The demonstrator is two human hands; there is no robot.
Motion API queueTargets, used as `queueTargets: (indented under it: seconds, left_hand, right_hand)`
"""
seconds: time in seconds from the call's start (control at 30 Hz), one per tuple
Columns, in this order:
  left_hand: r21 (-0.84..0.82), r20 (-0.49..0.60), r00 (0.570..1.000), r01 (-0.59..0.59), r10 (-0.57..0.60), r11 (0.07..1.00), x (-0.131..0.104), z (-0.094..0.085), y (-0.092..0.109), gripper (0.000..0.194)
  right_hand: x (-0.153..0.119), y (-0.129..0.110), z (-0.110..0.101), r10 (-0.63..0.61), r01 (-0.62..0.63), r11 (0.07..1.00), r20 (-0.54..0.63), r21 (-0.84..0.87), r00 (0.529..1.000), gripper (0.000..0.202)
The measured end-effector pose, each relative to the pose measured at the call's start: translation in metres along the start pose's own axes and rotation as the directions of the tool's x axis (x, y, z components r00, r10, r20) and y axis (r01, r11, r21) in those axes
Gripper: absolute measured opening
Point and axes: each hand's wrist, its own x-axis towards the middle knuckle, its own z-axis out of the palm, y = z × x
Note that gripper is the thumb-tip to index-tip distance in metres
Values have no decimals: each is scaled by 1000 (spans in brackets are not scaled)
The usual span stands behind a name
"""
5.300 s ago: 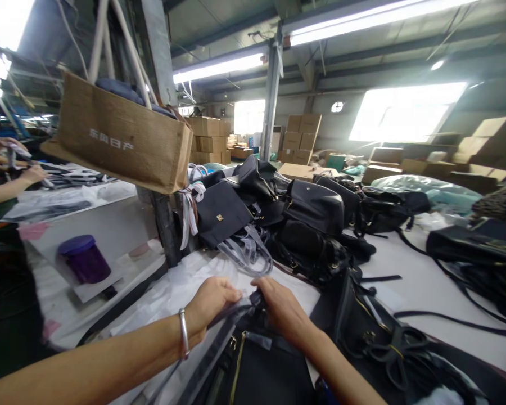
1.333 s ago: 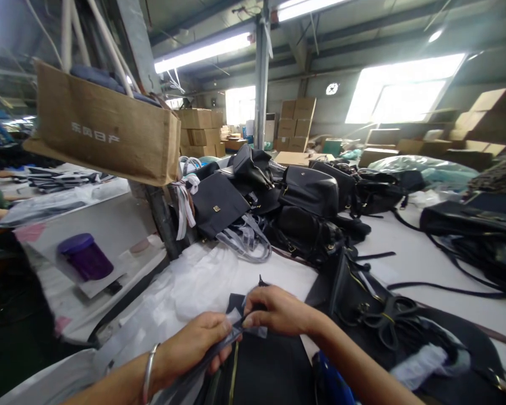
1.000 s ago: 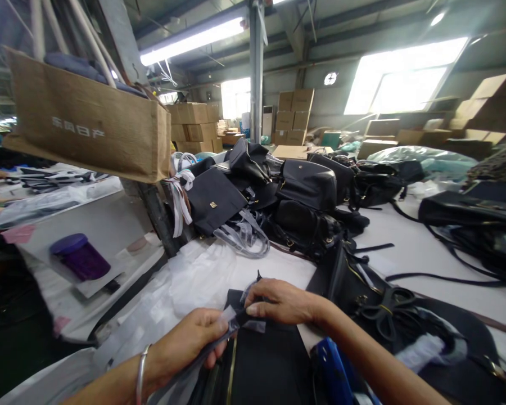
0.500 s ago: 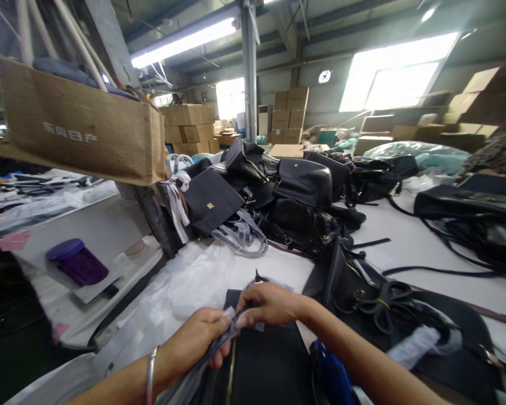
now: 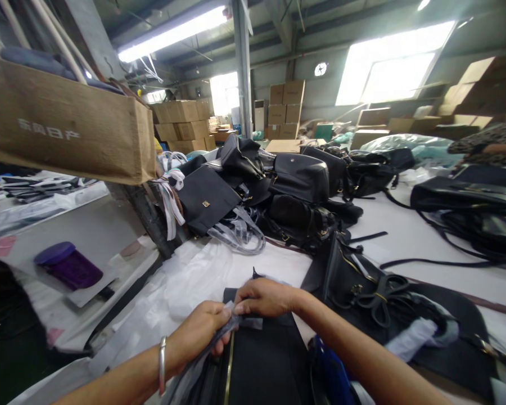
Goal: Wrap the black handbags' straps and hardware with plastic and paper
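Note:
My left hand (image 5: pixel 202 332), with a silver bangle at the wrist, pinches a bag handle (image 5: pixel 211 344) wrapped in clear plastic film. My right hand (image 5: pixel 263 298) is closed on the upper end of the same wrapped handle, its fingertips almost touching those of my left hand. Below both hands lies a black bag (image 5: pixel 272 363) with a gold zipper (image 5: pixel 230 360) running along its left side. The handle's far end is hidden under my right hand.
White plastic sheets (image 5: pixel 181 275) lie to the left. Black bags (image 5: pixel 301 177) are piled ahead, and another black bag (image 5: pixel 442 315) lies to the right. A blue object (image 5: pixel 331 365) sits under my right forearm. A tan tote (image 5: pixel 67 124) hangs at upper left; a co-worker's sleeve (image 5: pixel 484 138) shows at right.
The view has turned slightly, so the surroundings sit further left. Both hands keep hold of the wrapped handle with small finger shifts. More of the co-worker's arm shows at right.

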Motion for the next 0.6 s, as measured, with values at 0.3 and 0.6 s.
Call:
queueTargets:
  seconds: [0.3, 0.6]
  left_hand:
    - [47, -24, 998, 60, -59, 997, 18, 1, -4, 48]
    - [31, -33, 995, 91, -90, 995, 33, 0, -3, 46]
  right_hand:
    - [5, 12, 7, -4, -8, 982, -60, -190, 998, 25]
    - [-37, 10, 10, -74, -4, 969, -302, -249, 950, 59]
